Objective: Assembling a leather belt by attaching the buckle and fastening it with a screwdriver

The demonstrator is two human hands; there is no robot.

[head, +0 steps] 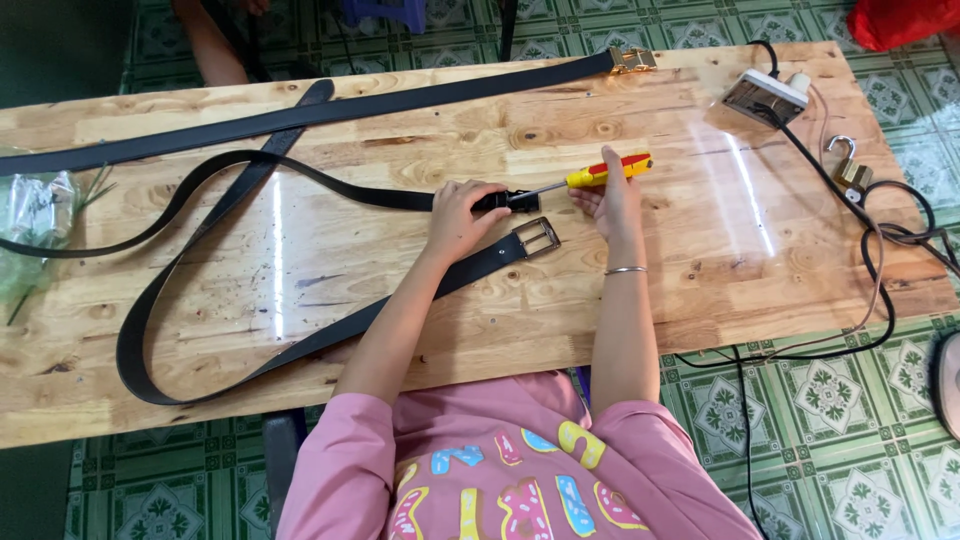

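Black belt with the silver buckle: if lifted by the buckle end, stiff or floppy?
Likely floppy: the black belt already lies in a loose loop across the wooden table. The silver buckle end probably hangs heaviest. Pushed, it would likely bend and snake, not slide whole.

Single head-worn view, looking steeply down from above the seated person, facing forward across the wooden table [300, 390], table filling most of frame, green tiled floor [830, 420] along lower right and top edge, hands at arm's length, frame centre
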